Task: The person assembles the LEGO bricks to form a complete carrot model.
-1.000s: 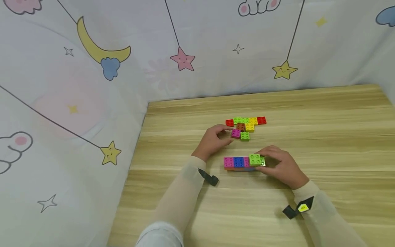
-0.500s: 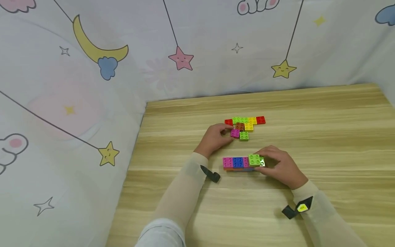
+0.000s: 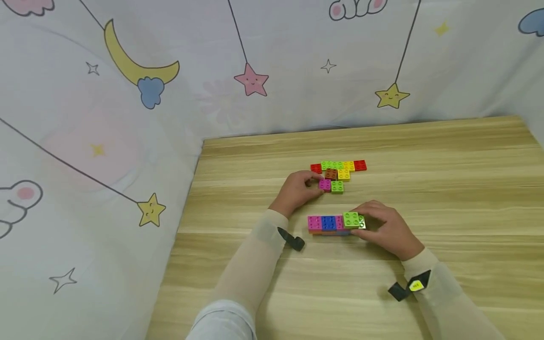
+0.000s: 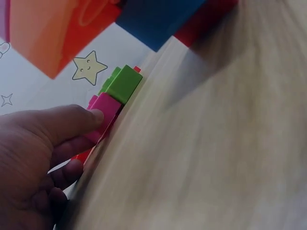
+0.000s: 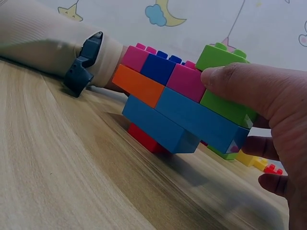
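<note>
In the head view my left hand (image 3: 296, 192) pinches a magenta toy brick (image 3: 325, 185) at the front left of a loose cluster. In the left wrist view the thumb lies against that brick (image 4: 105, 111), with fingers behind it. Nearer to me stands a built structure of toy bricks (image 5: 158, 93) in pink, blue, orange, green and red, stepped in towards a narrow red base. My right hand (image 3: 390, 230) grips its right end, the thumb on the upper light green brick (image 5: 216, 56). The far side of that grip is partly hidden.
A light green brick (image 3: 337, 187) sits beside the magenta one. Behind them lie a brown brick (image 3: 331, 174), a yellow brick (image 3: 344, 175) and a row of red, green and yellow bricks (image 3: 332, 165). A printed curtain (image 3: 297, 108) hangs at the table's back edge.
My left hand has moved slightly right and its thumb and fingers have closed on the magenta brick. The right hand and the structure have stayed in place.
</note>
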The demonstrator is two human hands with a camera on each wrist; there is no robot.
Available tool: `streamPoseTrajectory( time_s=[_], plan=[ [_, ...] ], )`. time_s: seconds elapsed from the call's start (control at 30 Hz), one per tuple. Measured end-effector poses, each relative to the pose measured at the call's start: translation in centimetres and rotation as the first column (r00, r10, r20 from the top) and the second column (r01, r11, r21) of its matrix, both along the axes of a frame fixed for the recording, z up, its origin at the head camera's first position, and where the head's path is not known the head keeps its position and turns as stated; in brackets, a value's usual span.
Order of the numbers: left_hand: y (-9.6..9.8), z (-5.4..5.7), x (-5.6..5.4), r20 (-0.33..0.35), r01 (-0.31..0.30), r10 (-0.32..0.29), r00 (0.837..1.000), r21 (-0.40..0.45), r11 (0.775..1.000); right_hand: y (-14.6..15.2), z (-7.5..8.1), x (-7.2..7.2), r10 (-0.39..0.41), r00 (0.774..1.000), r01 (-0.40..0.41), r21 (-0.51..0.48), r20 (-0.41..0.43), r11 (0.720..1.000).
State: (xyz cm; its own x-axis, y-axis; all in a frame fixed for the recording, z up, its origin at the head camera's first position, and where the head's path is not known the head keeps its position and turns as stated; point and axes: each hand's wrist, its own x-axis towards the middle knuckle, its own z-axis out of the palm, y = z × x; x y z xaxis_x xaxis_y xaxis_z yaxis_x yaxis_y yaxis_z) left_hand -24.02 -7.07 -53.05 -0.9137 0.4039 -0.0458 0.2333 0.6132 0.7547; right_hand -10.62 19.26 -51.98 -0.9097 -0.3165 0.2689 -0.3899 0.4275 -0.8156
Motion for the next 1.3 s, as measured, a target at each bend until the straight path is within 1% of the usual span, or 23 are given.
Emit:
streamPoseTrajectory(
  time_s=[0.07, 0.17, 0.27, 0.33, 0.4, 0.5, 0.6, 0.7, 0.8, 0.9, 1.03, 1.2, 1.3],
  plan=[
    [-0.2, 0.0, 0.3, 0.008, -0.010, 0.010, 1.000, 0.034, 0.999, 0.0, 0.0, 0.0, 0.006, 1.000, -0.006, -0.011, -0.004, 1.000],
    [-0.8, 0.3, 1.2, 0.023, -0.032, 0.029, 0.999, 0.123, 0.992, -0.2, 0.1, 0.1, 0.011, 1.000, -0.011, -0.024, -0.013, 1.000],
    [-1.5, 0.8, 2.6, 0.039, -0.053, 0.046, 0.998, 0.207, 0.977, -0.2, 0.0, 0.1, 0.012, 1.000, -0.013, -0.025, -0.019, 1.000],
    [-1.7, 1.4, 3.8, 0.039, -0.042, 0.033, 0.999, 0.257, 0.965, -0.2, -0.1, 0.1, 0.012, 1.000, -0.012, -0.023, -0.022, 1.000],
    [-1.9, 2.1, 5.0, 0.020, -0.012, 0.006, 1.000, 0.283, 0.959, -0.2, 0.0, 0.1, 0.010, 1.000, -0.011, -0.014, -0.030, 1.000],
    [-1.8, 3.0, 6.8, -0.034, 0.056, -0.047, 0.998, 0.301, 0.952, -0.1, 0.1, 0.1, 0.006, 0.999, -0.007, -0.004, -0.031, 1.000],
    [-1.7, 3.6, 8.3, -0.101, 0.107, -0.080, 0.992, 0.299, 0.948, 0.0, 0.2, 0.0, 0.002, 1.000, -0.002, 0.000, -0.028, 1.000],
    [-1.6, 3.8, 9.4, -0.174, 0.148, -0.099, 0.980, 0.292, 0.945, 0.0, 0.4, 0.0, 0.003, 1.000, -0.003, 0.000, -0.031, 1.000],
    [-1.4, 3.7, 10.0, -0.237, 0.177, -0.116, 0.965, 0.258, 0.950, 0.0, 0.5, 0.0, 0.005, 0.999, -0.005, 0.002, -0.039, 1.000],
    [-1.3, 3.5, 10.2, -0.282, 0.195, -0.127, 0.951, 0.225, 0.955, -0.1, 0.6, 0.0, 0.004, 0.999, -0.004, -0.004, -0.040, 1.000],
    [-1.1, 3.5, 10.3, -0.326, 0.209, -0.133, 0.936, 0.209, 0.955, -0.1, 0.8, 0.1, 0.000, 0.999, 0.000, -0.007, -0.040, 1.000],
    [-0.9, 3.5, 10.5, -0.372, 0.235, -0.163, 0.914, 0.158, 0.959, -0.1, 0.8, 0.2, -0.001, 0.999, 0.001, -0.011, -0.034, 1.000],
    [-0.9, 3.6, 10.7, -0.385, 0.240, -0.171, 0.907, 0.140, 0.961, -0.2, 0.8, 0.3, 0.000, 1.000, -0.001, -0.012, -0.029, 1.000]
  ],
)
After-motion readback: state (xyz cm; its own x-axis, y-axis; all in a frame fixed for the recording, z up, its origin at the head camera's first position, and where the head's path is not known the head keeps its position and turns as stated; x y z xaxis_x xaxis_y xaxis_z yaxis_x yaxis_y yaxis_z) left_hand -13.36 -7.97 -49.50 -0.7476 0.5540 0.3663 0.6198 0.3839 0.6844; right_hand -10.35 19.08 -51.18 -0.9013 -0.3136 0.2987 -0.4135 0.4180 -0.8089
